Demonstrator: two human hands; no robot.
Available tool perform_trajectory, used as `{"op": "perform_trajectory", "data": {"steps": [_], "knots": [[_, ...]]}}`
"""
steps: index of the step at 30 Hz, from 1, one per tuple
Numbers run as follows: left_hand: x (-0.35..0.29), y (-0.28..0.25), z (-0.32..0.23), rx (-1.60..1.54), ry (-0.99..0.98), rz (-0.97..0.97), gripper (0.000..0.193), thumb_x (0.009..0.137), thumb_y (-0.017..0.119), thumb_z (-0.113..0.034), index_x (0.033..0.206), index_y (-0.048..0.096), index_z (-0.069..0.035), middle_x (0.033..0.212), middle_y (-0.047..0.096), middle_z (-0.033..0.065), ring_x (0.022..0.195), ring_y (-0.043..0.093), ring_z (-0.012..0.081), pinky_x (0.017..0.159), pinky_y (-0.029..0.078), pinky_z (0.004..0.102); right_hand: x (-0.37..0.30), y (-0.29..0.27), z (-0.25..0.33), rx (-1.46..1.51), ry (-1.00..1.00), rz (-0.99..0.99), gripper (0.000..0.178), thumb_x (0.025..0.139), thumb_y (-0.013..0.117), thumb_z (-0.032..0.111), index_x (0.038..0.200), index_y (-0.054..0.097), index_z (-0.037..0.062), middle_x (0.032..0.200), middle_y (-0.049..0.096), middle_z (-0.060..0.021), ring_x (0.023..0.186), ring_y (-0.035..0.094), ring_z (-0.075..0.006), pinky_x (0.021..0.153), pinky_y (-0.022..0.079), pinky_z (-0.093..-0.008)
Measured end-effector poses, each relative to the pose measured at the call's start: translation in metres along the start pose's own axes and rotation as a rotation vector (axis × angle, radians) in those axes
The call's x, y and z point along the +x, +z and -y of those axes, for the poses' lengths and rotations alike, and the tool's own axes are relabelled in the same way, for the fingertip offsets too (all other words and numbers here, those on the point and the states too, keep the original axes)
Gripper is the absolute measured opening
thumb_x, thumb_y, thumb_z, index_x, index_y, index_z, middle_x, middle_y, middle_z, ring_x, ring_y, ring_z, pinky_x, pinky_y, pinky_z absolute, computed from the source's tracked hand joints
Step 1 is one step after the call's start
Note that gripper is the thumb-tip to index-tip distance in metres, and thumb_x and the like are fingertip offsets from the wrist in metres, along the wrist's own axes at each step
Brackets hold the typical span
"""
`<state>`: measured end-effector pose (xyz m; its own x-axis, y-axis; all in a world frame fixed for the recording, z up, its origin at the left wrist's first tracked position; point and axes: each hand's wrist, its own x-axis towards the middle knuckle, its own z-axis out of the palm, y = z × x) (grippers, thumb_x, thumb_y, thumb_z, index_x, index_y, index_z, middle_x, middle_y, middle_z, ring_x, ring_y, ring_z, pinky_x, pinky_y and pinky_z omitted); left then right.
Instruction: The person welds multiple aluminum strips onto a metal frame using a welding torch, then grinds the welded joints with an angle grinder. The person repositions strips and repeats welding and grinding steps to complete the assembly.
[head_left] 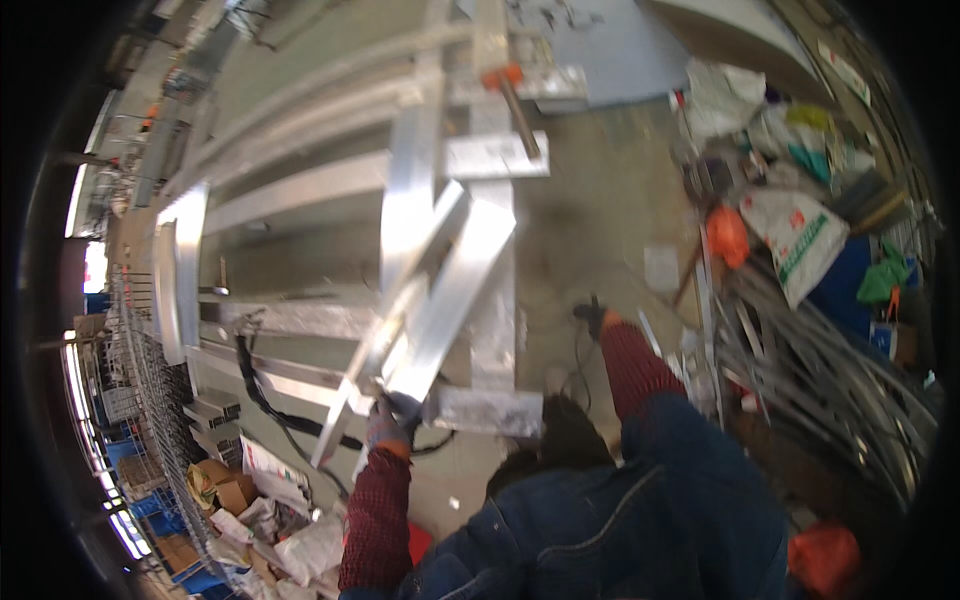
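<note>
My left hand (392, 425), in a dark glove, is closed on the lower end of a silver aluminium profile (455, 305). That profile slants up and away over a frame of aluminium bars (315, 190). A narrower metal bar (375, 340) lies alongside it and passes close to the same hand; whether the fingers also hold it, I cannot tell. My right hand (592, 315), in a dark glove, hangs over the floor right of the frame, its fingers apart and nothing visible in them. An orange-headed hammer (515, 105) rests across the frame's far part.
Long metal strips (820, 370) lie heaped at the right, below a white sack (795, 240) and an orange bag (728, 237). Black cables (262, 395) trail beneath the frame's near left. Wire mesh shelving (150, 400) lines the left, with cardboard and plastic scraps (270, 525) beside it.
</note>
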<state>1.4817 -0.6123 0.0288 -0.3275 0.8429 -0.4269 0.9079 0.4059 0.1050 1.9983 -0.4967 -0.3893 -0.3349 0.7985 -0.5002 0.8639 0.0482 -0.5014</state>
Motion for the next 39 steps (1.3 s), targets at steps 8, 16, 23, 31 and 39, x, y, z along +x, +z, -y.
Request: {"op": "perform_trajectory", "data": {"steps": [8,16,23,31,39], "knots": [[-0.004,0.001,0.000,-0.003,0.043,-0.050,0.101,0.080,0.099,-0.027,0.161,0.048,0.002,0.152,0.059,0.0250,0.139,0.057,0.0459,0.118,0.048,0.0512,-0.003,-0.074,0.044,0.660,0.405,0.097,0.027,0.114,0.056,0.030,0.107,0.071,0.0088,0.079,0.066,-0.0044,0.065,0.059,-0.0179,0.061,0.044,-0.0383],[-0.002,-0.001,-0.003,0.054,0.017,-0.013,0.102,0.080,0.098,-0.030,0.163,0.047,0.002,0.154,0.059,0.0254,0.143,0.055,0.0458,0.120,0.047,0.0504,0.113,-0.054,0.015,0.894,0.302,0.106,0.030,0.112,0.053,0.020,0.087,0.068,0.0118,0.069,0.057,-0.0012,0.057,0.052,-0.0140,0.053,0.037,-0.0341],[-0.005,-0.004,-0.006,0.009,-0.002,-0.016,0.106,0.078,0.099,-0.024,0.163,0.044,0.005,0.148,0.061,0.0234,0.138,0.057,0.0444,0.118,0.048,0.0508,0.165,-0.062,0.026,-0.298,-0.272,0.182,0.016,0.104,0.060,0.012,0.096,0.073,0.0100,0.077,0.066,-0.0052,0.066,0.063,-0.0200,0.057,0.046,-0.0363],[-0.006,-0.009,-0.010,0.041,-0.015,0.016,0.107,0.080,0.098,-0.028,0.166,0.042,0.005,0.153,0.058,0.0263,0.142,0.055,0.0465,0.121,0.047,0.0523,0.161,0.013,0.026,-0.235,-0.233,0.153,0.034,0.099,0.070,0.015,0.132,0.079,0.0132,0.108,0.081,-0.0069,0.102,0.078,-0.0322,0.082,0.063,-0.0441],[-0.007,-0.016,-0.015,0.034,-0.006,0.026,0.104,0.081,0.098,-0.030,0.163,0.044,0.007,0.156,0.055,0.0295,0.144,0.054,0.0478,0.120,0.048,0.0514,0.140,0.086,0.065,-0.215,-0.157,0.415,0.030,0.093,0.074,0.015,0.121,0.082,0.0115,0.119,0.080,-0.0150,0.106,0.077,-0.0376,0.086,0.062,-0.0495]]}}
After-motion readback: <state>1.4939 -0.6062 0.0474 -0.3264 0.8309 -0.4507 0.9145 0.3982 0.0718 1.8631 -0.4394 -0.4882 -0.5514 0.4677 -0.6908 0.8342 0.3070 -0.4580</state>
